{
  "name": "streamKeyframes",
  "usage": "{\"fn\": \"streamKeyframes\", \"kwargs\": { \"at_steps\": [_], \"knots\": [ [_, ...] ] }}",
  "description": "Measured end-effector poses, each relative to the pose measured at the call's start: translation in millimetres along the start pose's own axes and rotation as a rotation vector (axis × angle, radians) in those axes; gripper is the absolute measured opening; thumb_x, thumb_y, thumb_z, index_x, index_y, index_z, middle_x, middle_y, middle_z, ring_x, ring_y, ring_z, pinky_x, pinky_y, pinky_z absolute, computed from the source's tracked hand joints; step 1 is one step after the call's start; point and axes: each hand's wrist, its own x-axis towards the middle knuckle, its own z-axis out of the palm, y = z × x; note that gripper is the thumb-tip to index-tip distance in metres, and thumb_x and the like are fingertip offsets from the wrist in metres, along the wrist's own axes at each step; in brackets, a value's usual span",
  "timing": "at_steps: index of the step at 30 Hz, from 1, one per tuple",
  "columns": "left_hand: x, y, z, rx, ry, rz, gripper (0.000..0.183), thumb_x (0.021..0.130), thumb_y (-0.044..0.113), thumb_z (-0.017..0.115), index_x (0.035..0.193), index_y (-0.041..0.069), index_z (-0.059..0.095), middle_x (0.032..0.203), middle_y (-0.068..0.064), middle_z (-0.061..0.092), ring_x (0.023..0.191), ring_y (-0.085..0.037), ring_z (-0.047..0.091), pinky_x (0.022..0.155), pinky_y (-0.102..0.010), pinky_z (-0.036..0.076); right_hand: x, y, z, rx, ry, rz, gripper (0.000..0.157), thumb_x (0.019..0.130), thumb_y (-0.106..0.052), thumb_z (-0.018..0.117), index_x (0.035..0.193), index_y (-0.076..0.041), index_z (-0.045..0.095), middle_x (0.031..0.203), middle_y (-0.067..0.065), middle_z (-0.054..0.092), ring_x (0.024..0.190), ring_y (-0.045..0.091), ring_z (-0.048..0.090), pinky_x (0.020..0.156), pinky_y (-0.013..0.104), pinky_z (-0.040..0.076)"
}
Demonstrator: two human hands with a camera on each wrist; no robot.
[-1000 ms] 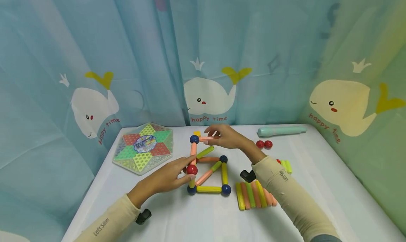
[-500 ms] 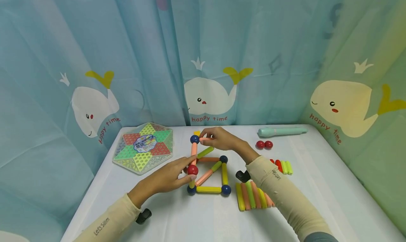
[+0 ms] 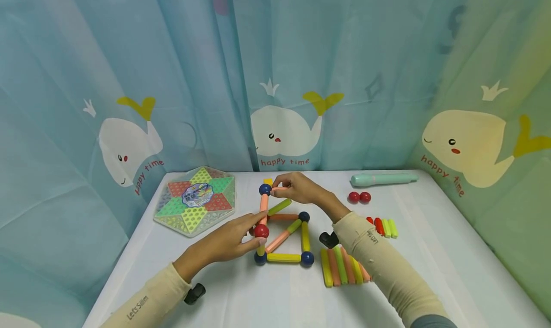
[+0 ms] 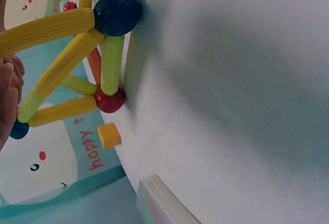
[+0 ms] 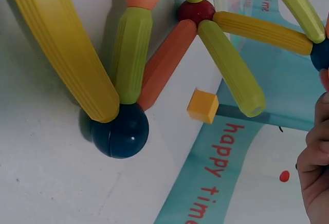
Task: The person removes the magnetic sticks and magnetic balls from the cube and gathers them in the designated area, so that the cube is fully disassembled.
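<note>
A frame of magnetic rods and balls stands on the table, with a square base whose yellow rod (image 3: pixel 284 257) lies along the front. My left hand (image 3: pixel 232 236) grips its left front upright at the red ball (image 3: pixel 261 231), fingers behind it and thumb below by a yellow rod. From there a pink rod (image 3: pixel 264 203) leads to the raised blue ball (image 3: pixel 265 189). My right hand (image 3: pixel 299 188) pinches another pink rod (image 3: pixel 281 189) with its end right at that blue ball. A green rod (image 5: pixel 231 70) slants up from the rear red ball (image 5: pixel 196 11), its other end free.
A row of coloured rods (image 3: pixel 342 266) lies at the right, partly under my right sleeve. Behind are short red and lime rods (image 3: pixel 387 227), two red balls (image 3: pixel 359 197) and a mint-green tube (image 3: pixel 383 179). A star-patterned game board (image 3: pixel 195 201) lies back left, a yellow cube (image 5: pixel 203 106) behind the frame.
My right hand has moved slightly left, bringing the pinched pink rod in to the raised blue ball; its sleeve now uncovers more short red rods. My left hand stays in place.
</note>
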Motion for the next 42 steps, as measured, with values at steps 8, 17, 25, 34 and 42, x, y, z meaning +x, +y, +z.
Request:
{"fn": "streamKeyframes", "kwargs": {
  "at_steps": [8,17,25,34,42],
  "knots": [
    [0.0,2.1,0.2,0.021,0.001,0.01,0.065,0.103,0.044,0.055,0.156,0.013,0.035,0.119,0.002,0.062,0.099,-0.012,0.061,0.082,-0.027,0.052,-16.9,-7.0,-8.3,0.003,-0.047,0.031,0.025,0.103,-0.033,0.057,0.116,-0.014,0.068,0.087,0.0,0.061,0.076,0.016,0.052,0.068,0.03,0.044],
    [-0.2,3.2,-0.5,0.042,-0.001,0.004,0.066,0.102,0.038,0.058,0.158,0.012,0.033,0.125,0.0,0.062,0.098,-0.013,0.062,0.085,-0.029,0.053,-24.0,0.6,-10.6,0.02,-0.035,0.027,0.02,0.103,-0.031,0.059,0.113,-0.016,0.068,0.071,-0.002,0.047,0.064,0.012,0.043,0.06,0.027,0.037],
    [0.4,3.2,0.6,0.049,0.003,0.002,0.066,0.102,0.04,0.058,0.157,0.011,0.034,0.119,0.003,0.063,0.097,-0.009,0.059,0.082,-0.026,0.053,-19.3,-5.4,-8.9,0.018,-0.069,0.029,0.019,0.104,-0.028,0.058,0.112,-0.012,0.065,0.077,0.007,0.061,0.059,0.012,0.052,0.058,0.026,0.047],
    [-2.5,1.8,-1.6,0.035,0.007,0.0,0.066,0.102,0.04,0.057,0.157,0.01,0.034,0.118,0.003,0.063,0.101,-0.011,0.062,0.083,-0.026,0.053,-8.9,-5.5,-2.2,-0.008,-0.019,0.035,0.012,0.1,-0.026,0.064,0.107,-0.015,0.064,0.078,-0.001,0.062,0.064,0.012,0.052,0.058,0.026,0.044],
    [-3.7,-0.6,-2.6,0.033,0.014,-0.001,0.067,0.102,0.043,0.057,0.155,0.008,0.037,0.123,-0.001,0.063,0.101,-0.012,0.063,0.084,-0.027,0.053,-4.2,-4.7,3.0,0.016,-0.006,0.025,0.01,0.098,-0.025,0.066,0.103,-0.016,0.067,0.07,-0.004,0.055,0.058,0.01,0.043,0.052,0.023,0.034]
  ]
}}
